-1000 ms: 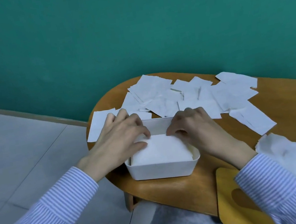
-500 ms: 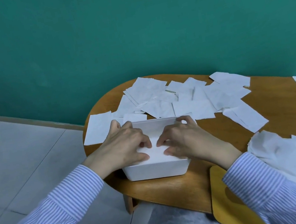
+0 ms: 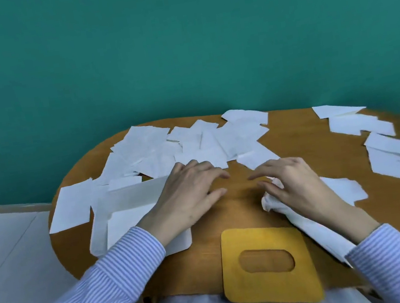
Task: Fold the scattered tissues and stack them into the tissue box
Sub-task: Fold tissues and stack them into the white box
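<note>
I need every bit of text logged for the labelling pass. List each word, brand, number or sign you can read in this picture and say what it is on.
None: no readable text anywhere in the head view.
Tissue box: plain white, no print visible.
Yellow lid: plain, only an oval slot.
Scattered tissues: blank white.
Wooden table, green wall, striped sleeves: no lettering.

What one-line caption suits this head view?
Two hands, left and right, hover above a wooden table strewn with white tissues.
</note>
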A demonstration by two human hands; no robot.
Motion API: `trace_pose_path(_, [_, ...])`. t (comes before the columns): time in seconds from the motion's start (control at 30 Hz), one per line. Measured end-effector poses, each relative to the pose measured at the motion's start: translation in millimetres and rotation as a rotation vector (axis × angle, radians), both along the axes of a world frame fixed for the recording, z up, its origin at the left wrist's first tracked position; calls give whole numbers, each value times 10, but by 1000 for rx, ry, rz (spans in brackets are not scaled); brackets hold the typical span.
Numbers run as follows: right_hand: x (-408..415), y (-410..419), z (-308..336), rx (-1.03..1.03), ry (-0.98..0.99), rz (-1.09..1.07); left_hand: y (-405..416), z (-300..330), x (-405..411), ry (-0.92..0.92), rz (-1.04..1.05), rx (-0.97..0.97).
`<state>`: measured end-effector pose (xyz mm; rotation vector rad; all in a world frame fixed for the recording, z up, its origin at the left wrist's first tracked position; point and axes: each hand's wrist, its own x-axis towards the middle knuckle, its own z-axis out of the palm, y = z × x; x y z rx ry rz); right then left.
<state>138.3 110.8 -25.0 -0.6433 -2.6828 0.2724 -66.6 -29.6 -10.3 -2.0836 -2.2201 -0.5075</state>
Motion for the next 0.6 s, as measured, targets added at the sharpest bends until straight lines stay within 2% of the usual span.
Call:
trace_pose_path(0.13, [542, 306, -228, -91, -3, -104, 381, -172, 434, -35, -114, -36])
trace_pose_path(0.33, [973, 493, -618, -203, -231, -91, 754, -573, 895, -14, -235, -211])
trace_pose_path(0.43, [1069, 513, -701, -183, -244, -92, 836, -738, 915, 19, -225, -263])
trace_pose_path(0.6, [1159, 522, -669, -197, -202, -85, 917, -800, 812, 53, -186, -241])
